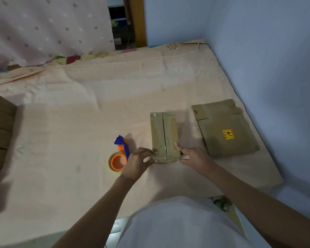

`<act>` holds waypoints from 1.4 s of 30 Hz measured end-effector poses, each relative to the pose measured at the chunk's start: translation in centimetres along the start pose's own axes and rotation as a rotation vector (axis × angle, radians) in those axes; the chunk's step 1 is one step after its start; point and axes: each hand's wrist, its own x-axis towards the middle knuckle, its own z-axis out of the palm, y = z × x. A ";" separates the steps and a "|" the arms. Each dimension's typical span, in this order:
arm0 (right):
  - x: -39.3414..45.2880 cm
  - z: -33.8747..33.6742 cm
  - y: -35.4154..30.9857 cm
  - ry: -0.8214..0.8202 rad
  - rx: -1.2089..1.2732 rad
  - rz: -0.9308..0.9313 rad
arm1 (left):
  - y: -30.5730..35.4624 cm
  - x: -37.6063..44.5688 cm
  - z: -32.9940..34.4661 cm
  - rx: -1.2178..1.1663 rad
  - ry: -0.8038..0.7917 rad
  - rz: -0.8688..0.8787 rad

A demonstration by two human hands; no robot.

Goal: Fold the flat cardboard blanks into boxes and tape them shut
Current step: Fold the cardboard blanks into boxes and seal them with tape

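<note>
Head view looks down on a bed covered with a peach-coloured sheet (pixel 79 108), where a small brown cardboard box with clear tape along its top seam (pixel 164 136) lies lengthwise, running away from the person. Both hands meet at its near end. The left hand (pixel 137 163) is at the near left corner, fingers curled, with the fingertips (pixel 155 153) pressed on the taped top and near edge. The right hand (pixel 195 156) is at the near right corner, its thumb lying up along the top right edge of the box and the other fingers bent against the box's side and near end; whether they wrap underneath cannot be told. So both hands grip the box at its near end, and it rests on the sheet.

Just left of the left hand, almost touching its back, lies an orange tape dispenser with a blue handle and blade guard (pixel 119 154), its roll end nearest the person and its blue tip pointing away. Just right of the right hand, and beyond it, lies a flat brown cardboard blank with a small yellow and red sticker (pixel 225 129), near the box but apart from it. Far to the left of the left hand, at the frame edge, stands a stack of brown cardboard boxes (pixel 0 140). A pale blue wall (pixel 267 59) runs along the right of the bed.
</note>
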 end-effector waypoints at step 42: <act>-0.9 -0.7 -1.9 -0.107 0.048 0.065 | 1.0 0.6 -0.5 0.216 -0.164 0.111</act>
